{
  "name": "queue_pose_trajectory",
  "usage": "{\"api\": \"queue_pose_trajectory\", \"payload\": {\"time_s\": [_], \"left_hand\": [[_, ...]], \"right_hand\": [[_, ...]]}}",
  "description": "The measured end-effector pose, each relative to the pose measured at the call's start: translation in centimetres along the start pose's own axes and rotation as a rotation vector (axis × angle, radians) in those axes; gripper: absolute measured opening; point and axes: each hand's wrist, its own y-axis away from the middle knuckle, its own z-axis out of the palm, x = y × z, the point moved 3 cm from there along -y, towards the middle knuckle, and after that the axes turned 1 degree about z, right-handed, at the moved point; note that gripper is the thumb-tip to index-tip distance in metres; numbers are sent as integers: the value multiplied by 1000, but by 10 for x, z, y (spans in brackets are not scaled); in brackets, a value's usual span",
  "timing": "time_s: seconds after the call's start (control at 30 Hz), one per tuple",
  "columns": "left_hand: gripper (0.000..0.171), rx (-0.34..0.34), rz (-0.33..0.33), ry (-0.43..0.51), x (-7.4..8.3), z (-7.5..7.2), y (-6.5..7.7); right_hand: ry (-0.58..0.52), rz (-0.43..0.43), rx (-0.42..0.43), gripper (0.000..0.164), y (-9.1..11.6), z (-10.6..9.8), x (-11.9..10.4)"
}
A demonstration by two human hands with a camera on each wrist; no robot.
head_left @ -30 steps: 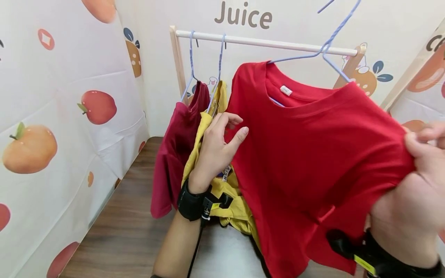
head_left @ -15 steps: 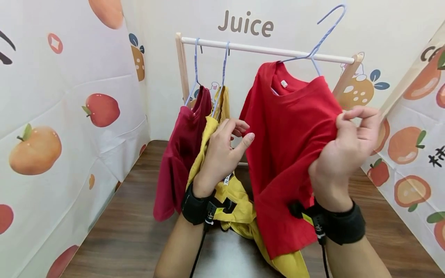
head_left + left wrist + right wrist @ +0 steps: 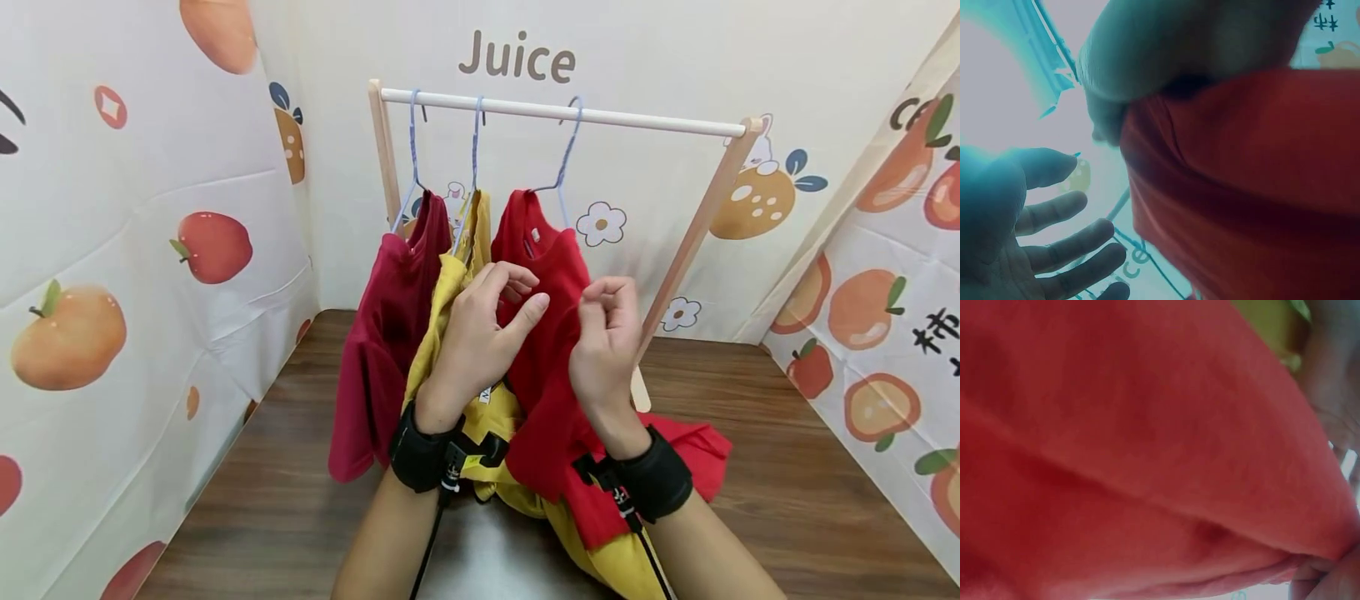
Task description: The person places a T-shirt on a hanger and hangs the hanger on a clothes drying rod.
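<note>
A bright red T-shirt (image 3: 551,267) hangs on a blue hanger (image 3: 567,158), whose hook is at the rack's white rail (image 3: 660,123). My right hand (image 3: 609,350) pinches the shirt near its right shoulder. In the right wrist view the red cloth (image 3: 1147,444) fills most of the frame, gathered at the fingers (image 3: 1329,581) in the lower corner. My left hand (image 3: 480,333) holds nothing; its fingers are loosely bent, with the thumb apart. It overlaps a yellow garment (image 3: 442,287) on a second hanger. Left of that hangs a maroon shirt (image 3: 375,350).
The rack's wooden right leg (image 3: 693,229) slants down to the brown wood-grain table (image 3: 780,433). Fruit-printed white cloth (image 3: 150,333) walls the left, back and right. Yellow cloth and a red part of the shirt lie low near the right forearm. Cables run from both wristbands.
My right hand has moved left and inward with the red T-shirt. Its hanger has come down from above the rail to the rail, beside the yellow garment. My left hand has barely moved.
</note>
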Motion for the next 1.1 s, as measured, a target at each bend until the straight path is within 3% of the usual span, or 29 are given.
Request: {"api": "queue_pose_trajectory", "payload": {"time_s": [0.1, 0.17, 0.53, 0.93, 1.0, 1.1], "left_hand": [[24, 18, 25, -1, 3, -3, 1], [22, 36, 43, -3, 7, -7, 2], [19, 80, 121, -17, 19, -13, 4], [19, 89, 163, -48, 33, -15, 9], [17, 81, 193, -49, 38, -14, 11], [15, 32, 259, -50, 46, -7, 16]], "right_hand": [[32, 9, -109, 9, 11, 10, 6], [39, 4, -170, 10, 16, 18, 6], [-3, -49, -281, 16, 21, 46, -1], [53, -99, -500, 6, 34, 24, 3], [78, -97, -560, 8, 37, 18, 6], [123, -65, -723, 13, 42, 8, 14]]}}
